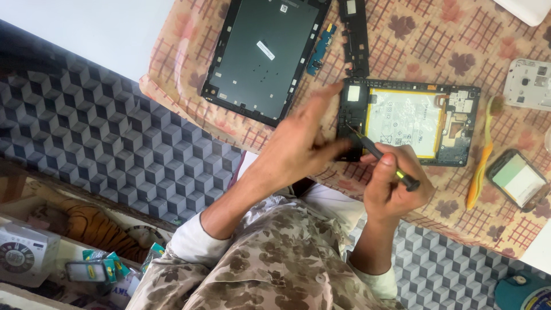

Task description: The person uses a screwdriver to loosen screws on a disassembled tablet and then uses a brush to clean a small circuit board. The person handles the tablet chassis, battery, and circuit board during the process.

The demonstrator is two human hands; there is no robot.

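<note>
Right hand (393,186) grip closed around screwdriver (381,158), tip on opened tablet (410,120); left hand (301,146) open, steadying tablet's edge.

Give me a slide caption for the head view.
Right hand tips a screwdriver into an opened tablet; left hand steadies its edge.

Counter (143,23) covered by a leaf-patterned cloth (425,34). On the cloth: opened tablet (407,120) with pale battery at centre, detached back cover (261,54) at eleven o'clock, yellow toothbrush (479,172) and small phone (516,179) at three o'clock, white phone frame (529,84) at two o'clock.
</note>
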